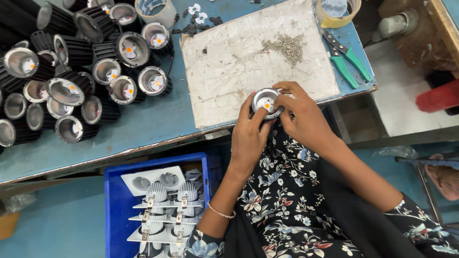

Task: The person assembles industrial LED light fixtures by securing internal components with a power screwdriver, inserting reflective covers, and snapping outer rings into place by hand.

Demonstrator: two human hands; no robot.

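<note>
Both hands held one small round lamp unit (266,102) just above the near edge of the desk (143,124), over the worn white mat (239,62). The left hand (249,134) had its grip closed around the rim from below; the right hand (306,117) pinched the top edge with its fingertips. The piece looked rigid and fairly light (metal fins, judging by the black finned lamps (71,62) heaped at left), with a polished reflector best left untouched, so the outer rim seemed the safe hold.

Lamp body (266,102) mostly hidden behind both hands' fingers (255,113).
</note>
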